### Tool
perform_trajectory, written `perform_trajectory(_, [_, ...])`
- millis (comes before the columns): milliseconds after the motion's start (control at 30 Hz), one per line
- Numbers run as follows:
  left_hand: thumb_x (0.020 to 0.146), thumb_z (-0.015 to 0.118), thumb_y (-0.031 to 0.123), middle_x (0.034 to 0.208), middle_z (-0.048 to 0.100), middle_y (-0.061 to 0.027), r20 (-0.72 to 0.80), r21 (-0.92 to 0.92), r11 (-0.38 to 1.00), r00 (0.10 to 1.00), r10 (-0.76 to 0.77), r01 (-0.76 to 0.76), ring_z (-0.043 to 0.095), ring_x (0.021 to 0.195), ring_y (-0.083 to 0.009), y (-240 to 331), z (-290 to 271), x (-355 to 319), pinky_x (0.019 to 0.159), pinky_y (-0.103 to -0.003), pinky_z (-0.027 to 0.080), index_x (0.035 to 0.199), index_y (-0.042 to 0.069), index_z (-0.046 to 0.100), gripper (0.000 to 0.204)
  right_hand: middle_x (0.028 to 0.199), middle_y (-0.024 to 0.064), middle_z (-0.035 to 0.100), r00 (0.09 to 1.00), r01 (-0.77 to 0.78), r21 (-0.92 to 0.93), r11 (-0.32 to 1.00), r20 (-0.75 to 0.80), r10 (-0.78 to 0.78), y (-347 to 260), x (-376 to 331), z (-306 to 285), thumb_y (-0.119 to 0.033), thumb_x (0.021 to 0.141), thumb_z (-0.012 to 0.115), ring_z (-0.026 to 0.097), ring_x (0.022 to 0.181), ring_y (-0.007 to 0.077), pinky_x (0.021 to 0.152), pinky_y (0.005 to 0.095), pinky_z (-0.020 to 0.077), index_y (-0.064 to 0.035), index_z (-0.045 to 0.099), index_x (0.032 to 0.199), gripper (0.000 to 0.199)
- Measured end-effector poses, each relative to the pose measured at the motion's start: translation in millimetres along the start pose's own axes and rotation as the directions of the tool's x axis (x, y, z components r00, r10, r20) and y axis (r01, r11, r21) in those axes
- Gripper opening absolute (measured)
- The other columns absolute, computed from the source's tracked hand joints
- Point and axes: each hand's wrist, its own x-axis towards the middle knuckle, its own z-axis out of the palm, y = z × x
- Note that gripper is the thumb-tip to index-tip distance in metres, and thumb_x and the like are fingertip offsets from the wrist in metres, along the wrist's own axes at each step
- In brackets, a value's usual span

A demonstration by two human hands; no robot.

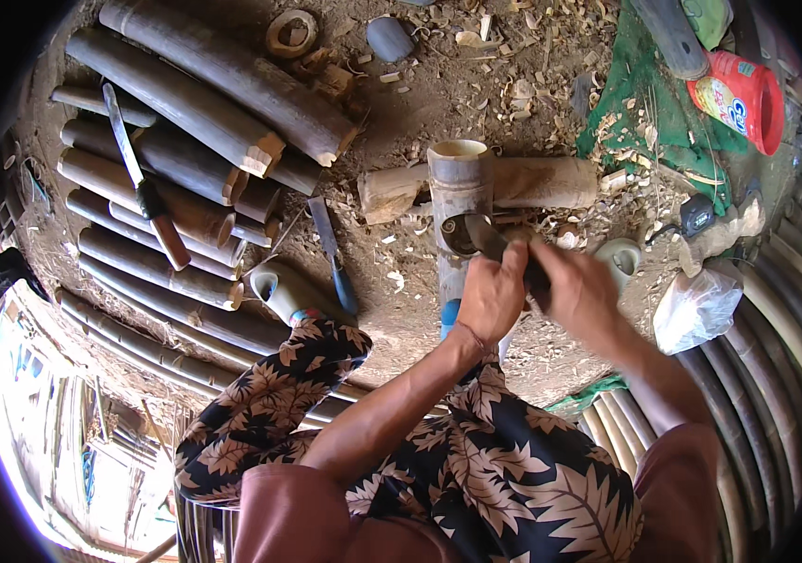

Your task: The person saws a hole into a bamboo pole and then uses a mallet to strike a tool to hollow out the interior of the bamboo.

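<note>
A length of bamboo (pixel 458 180) runs away from me, its far end resting over a crosswise wooden log (pixel 544 182). An opening in its side shows a curled shaving (pixel 455 233). My left hand (pixel 495 298) is closed on a dark-bladed knife (pixel 485 238), whose blade meets the edge of that opening. Just to the right, my right hand (pixel 577 286), slightly blurred, grips the same tool's dark handle. Fingers cover much of the handle. Near my left wrist a blue object (pixel 450 314) shows partly; its kind is unclear.
Bamboo lengths (pixel 176 98) lie at left, with a long knife (pixel 124 141) across them. A blue-handled chisel (pixel 331 249) lies near my left shoe (pixel 281 286). Rightward are a tape measure (pixel 696 214), plastic bag (pixel 699 310), red container (pixel 739 101) and green netting (pixel 640 84). Shavings litter the dirt.
</note>
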Motion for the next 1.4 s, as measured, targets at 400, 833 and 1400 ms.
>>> perform_trajectory(400, [0.099,0.042,0.053,0.064,0.042,0.003,0.256,-0.944,0.276,0.929,0.267,0.181,0.043,0.064,-0.0133,-10,-12,11,0.068,-0.031,0.039,0.089,0.014,0.057,0.043,0.065,0.0048,0.07,0.698,0.695,-0.455,0.557,0.614,-0.369,-78,121,-76,-0.03,0.073,0.075,0.07,0.064,0.0146,0.056,0.0276,0.0537,-0.0117,0.072,0.064,0.021])
perform_trajectory(833, [0.076,0.083,0.042,0.088,0.06,-0.0066,-0.796,-0.112,0.859,0.562,0.224,-0.5,0.059,0.08,-0.0162,21,-200,95,0.066,-0.033,0.053,0.106,-0.006,0.063,0.06,0.131,0.024,0.051,0.887,0.03,-0.262,0.965,-0.439,-0.147,134,47,-30,-0.008,0.076,0.071,0.054,0.117,0.0398,0.096,0.0433,0.0464,-0.0001,0.042,0.136,0.067])
perform_trajectory(1400, [0.09,0.051,0.066,0.117,0.065,-0.0219,0.375,0.505,0.841,0.927,-0.009,-0.196,0.067,0.101,-0.0322,-16,-200,-153,0.09,-0.05,0.055,0.125,-0.001,0.056,0.075,0.095,0.0152,0.066,0.933,0.045,0.895,0.444,0.121,-0.339,-176,50,41,-0.041,0.08,0.071,0.066,0.08,0.0204,0.065,0.0313,0.0563,0.0046,0.058,0.11,0.056])
